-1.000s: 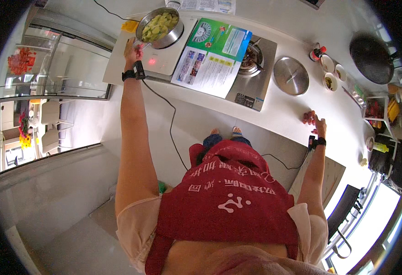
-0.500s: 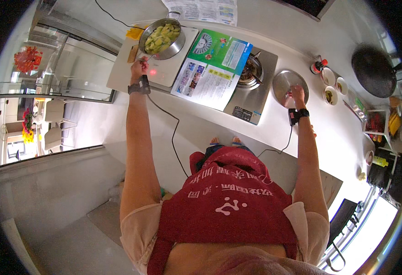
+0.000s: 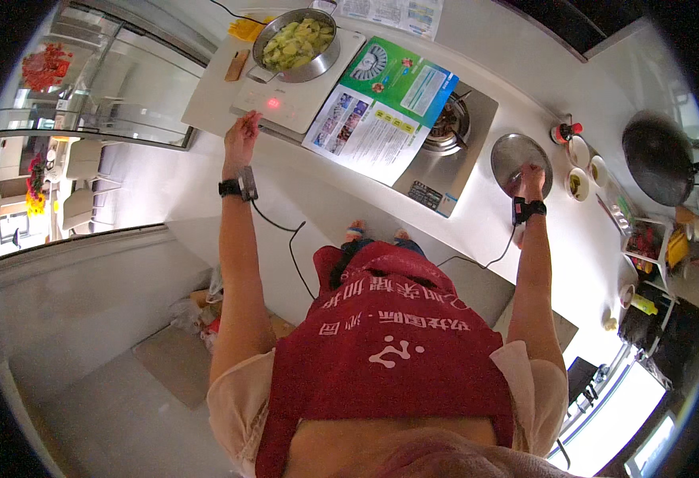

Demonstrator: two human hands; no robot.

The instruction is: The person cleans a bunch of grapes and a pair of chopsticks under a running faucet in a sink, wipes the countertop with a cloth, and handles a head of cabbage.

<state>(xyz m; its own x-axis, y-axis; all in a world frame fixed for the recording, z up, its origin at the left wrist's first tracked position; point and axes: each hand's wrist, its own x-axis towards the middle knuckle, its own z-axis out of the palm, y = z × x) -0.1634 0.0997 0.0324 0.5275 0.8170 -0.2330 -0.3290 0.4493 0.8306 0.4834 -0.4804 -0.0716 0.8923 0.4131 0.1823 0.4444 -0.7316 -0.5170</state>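
My left hand (image 3: 242, 137) is beside the front edge of a white induction cooker (image 3: 292, 111), fingers apart and holding nothing. A steel pot (image 3: 326, 65) of pale green sliced vegetables (image 3: 298, 44) stands on that cooker, its near loop handle a short way beyond the hand. At the right, my right hand (image 3: 532, 180) is closed at the middle of a round metal lid (image 3: 513, 151) over the counter. The fingers seem to pinch its knob, which they hide. Whether the lid touches the counter, I cannot tell.
A printed sheet (image 3: 389, 111) partly covers the gas hob (image 3: 481, 119). Small bowls (image 3: 579, 183) and a red-capped jar (image 3: 560, 134) stand right of the lid. A dark wok (image 3: 656, 159) lies farther right. A wooden piece (image 3: 236, 65) and yellow cloth (image 3: 247, 29) are near the pot.
My left hand has let go of the pot's near handle and drawn back toward the counter's front edge. The right hand stays at the lid. The whole view has shifted slightly.
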